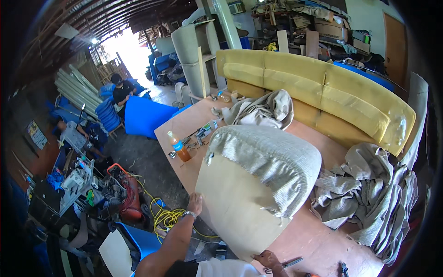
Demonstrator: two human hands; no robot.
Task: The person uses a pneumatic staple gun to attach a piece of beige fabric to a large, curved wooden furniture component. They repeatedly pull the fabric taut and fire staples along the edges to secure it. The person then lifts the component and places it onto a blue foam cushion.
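A curved upholstery panel [230,194] lies on the table in front of me, its pale bare board facing up. Grey woven fabric [281,145] is wrapped over its far side, with a loose, ragged edge folded onto the board. My left hand [195,203] is closed on the panel's left edge, a watch on its wrist. At the near corner my right hand [267,259] grips the panel's edge, fingers partly hidden. Scissors [291,262] lie on the table just beside that hand. A staple gun [205,131] and a bottle of amber liquid [180,147] stand beyond the panel.
A long yellow foam backrest [318,87] borders the wooden table [323,244] at the back. Crumpled grey fabric [364,184] covers the right side; more fabric [263,111] lies behind the panel. A yellow hose [168,217] and red compressor [131,198] occupy the left floor. Two people sit farther off.
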